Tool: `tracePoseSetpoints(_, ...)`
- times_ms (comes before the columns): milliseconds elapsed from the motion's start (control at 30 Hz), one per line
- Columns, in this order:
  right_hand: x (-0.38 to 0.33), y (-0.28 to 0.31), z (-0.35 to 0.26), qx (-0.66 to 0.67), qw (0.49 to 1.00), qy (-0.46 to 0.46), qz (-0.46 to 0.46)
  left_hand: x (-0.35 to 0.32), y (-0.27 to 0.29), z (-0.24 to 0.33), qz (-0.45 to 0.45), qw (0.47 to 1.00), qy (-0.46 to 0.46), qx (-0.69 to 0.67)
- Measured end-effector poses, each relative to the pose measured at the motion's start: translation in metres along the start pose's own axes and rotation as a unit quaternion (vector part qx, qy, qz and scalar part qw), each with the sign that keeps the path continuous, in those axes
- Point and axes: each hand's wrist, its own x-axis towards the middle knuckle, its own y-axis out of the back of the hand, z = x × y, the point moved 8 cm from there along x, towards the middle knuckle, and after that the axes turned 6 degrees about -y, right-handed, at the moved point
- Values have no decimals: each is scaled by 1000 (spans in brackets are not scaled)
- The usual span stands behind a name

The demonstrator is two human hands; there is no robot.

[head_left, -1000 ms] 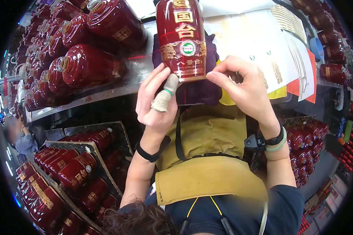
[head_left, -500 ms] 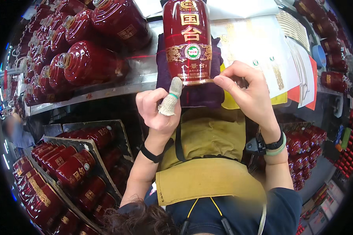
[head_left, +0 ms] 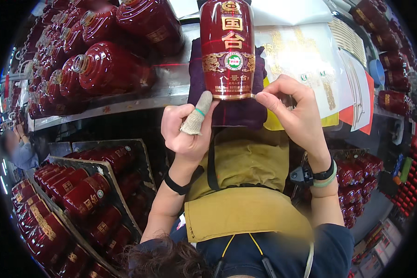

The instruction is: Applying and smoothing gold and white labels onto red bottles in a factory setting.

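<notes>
A dark red glazed bottle (head_left: pixel 228 51) with gold lettering and a round green-and-white emblem lies on a folded purple cloth (head_left: pixel 238 113), its base toward me. Along its lower edge runs a thin gold strip (head_left: pixel 231 97). My left hand (head_left: pixel 186 123), fingers curled, touches the base's left corner; its index finger wears a knitted finger cot (head_left: pixel 198 113) with a green band. At the right corner, my right hand (head_left: pixel 294 104) pinches the strip's end between thumb and index finger. The left thumb's contact is partly hidden.
Several red bottles (head_left: pixel 111 69) crowd the metal bench at left. Transfer sheets (head_left: pixel 301 69) with gold print lie at right over yellow and red sheets, near a blue cup (head_left: pixel 376 68). Racks of bottles (head_left: pixel 85 194) flank my lap. Another person (head_left: pixel 22 150) is at far left.
The bottle and both hands appear slightly further right and lower in the picture. The gold strip now sits closer along the bottle's base, with the right pinch nearer its corner.
</notes>
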Motion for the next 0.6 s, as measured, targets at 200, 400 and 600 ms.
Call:
tracePoseSetpoints(200, -1, 2, 3, -3, 1000, -1, 8, -3, -3, 0, -16, 1000, -15, -6)
tracePoseSetpoints(400, 0, 2, -1, -20, 1000, 10, 5, -3, -4, 4, -22, 999, -38, -1)
tracePoseSetpoints(600, 0, 1, 2, -14, 1000, 3, 7, -3, -4, 8, -29, 997, -72, 9)
